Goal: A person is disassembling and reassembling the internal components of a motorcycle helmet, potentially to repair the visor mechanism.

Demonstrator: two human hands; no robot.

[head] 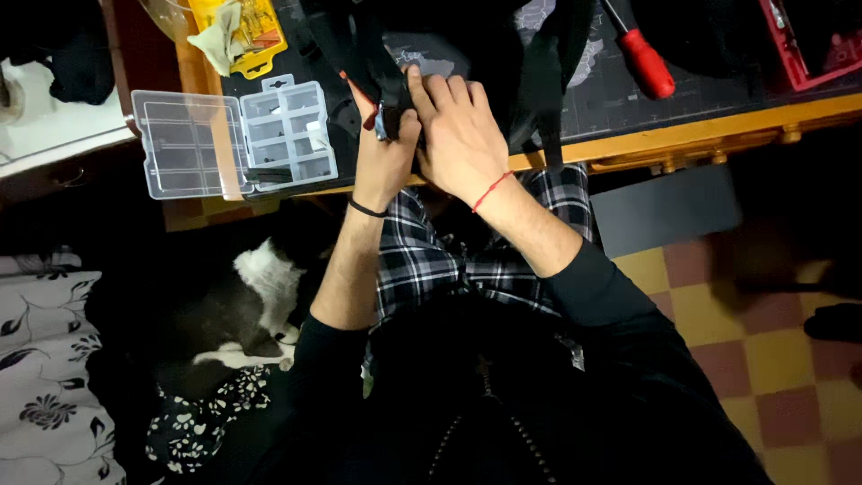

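Head view, looking straight down over lap and tabletop (718, 126) edge.

Left hand (384, 148) closed around a black strap (364, 54), thumb and fingers pinching it just where a small bluish metal piece (381, 123), perhaps a buckle or clip, shows; a sliver of red trim beside it. Black band on that wrist. Right hand (460, 135) laid flat and partly curled over the same spot, fingertips pressing the strap against the left hand; red thread at that wrist. Both hands touching, right at the tabletop's near edge, above a plaid-covered lap.

Strap running up from the hands into a dark fabric mass, likely a bag, spread over a dark cutting mat (611, 90). Second strap (539, 81) hanging beside the right hand, untouched.

Near the left hand: clear parts box (229, 139), lid open, small bits in some compartments. Above it, yellow package (251, 31). Further right, red-handled screwdriver (646, 58) lying loose, well apart from both hands; red case (799, 49) at the corner.

Progress, as a judgement: work on the strap fitting mid-way, piece gripped but whether seated or threaded cannot be told; screwdriver not in use now.

Below, a grey and white cat (242, 314) on the floor by the left arm.
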